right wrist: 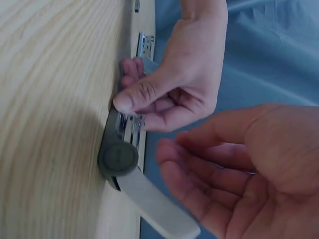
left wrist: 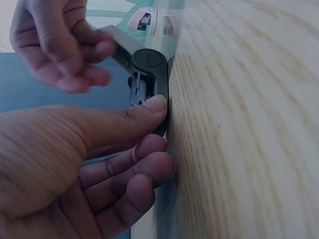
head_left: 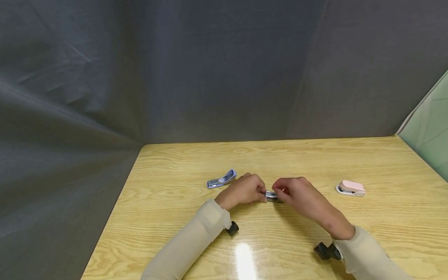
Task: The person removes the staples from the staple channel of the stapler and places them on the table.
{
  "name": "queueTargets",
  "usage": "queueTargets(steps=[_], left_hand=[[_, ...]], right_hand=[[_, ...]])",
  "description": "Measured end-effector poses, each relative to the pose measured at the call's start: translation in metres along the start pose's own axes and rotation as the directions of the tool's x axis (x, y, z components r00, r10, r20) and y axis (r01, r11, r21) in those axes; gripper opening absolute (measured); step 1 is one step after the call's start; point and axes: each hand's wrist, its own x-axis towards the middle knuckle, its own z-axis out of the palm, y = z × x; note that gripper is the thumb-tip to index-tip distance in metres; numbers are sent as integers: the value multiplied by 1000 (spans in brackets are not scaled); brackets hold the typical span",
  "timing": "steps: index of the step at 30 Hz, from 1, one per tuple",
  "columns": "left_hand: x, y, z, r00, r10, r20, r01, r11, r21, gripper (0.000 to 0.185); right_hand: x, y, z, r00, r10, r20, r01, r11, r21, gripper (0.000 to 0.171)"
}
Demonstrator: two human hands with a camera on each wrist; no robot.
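fingers of the left hand pinch one end of a grey stapler, thumb on top and the other fingers curled beneath it against the surface. fingers of the right hand are loosely curled at the stapler's other end; in the wrist views they seem just off its raised lid, and whether they touch it cannot be told. three staplers lie in view: the grey one between the hands, a blue one lying opened behind the left hand, and a pink one well apart to the right. two hands, two beige sleeves, and a small black camera mount at each wrist. the grey stapler rests near the middle of the wooden surface, its long axis running left to right between the hands, its lid swung up at the round hinge and slanting toward the right hand, the metal staple channel exposed. both hands hide most of it in the head view. dark grey cloth hangs behind the surface.
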Motion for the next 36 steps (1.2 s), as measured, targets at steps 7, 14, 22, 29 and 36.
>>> queueTargets(steps=[7,14,22,29,36], left_hand=[[1,2,-2,1000,6,1,-6,1000,2,18],[2,3,-2,1000,6,1,-6,999,52,18],[1,4,-3,1000,0,-8,1,998,56,17],[-1,6,-1,1000,-7,-13,8,998,62,20],[-2,7,0,1000,16,-23,-15,999,52,20]], right_hand=[[3,-2,2,998,28,50,-25,998,-58,10],[3,-3,3,997,39,63,-33,996,-86,9],[4,-2,6,998,27,58,-22,996,-86,9],[5,-3,8,997,35,66,-29,996,-88,9],[6,-4,11,997,39,68,-32,995,-98,10]])
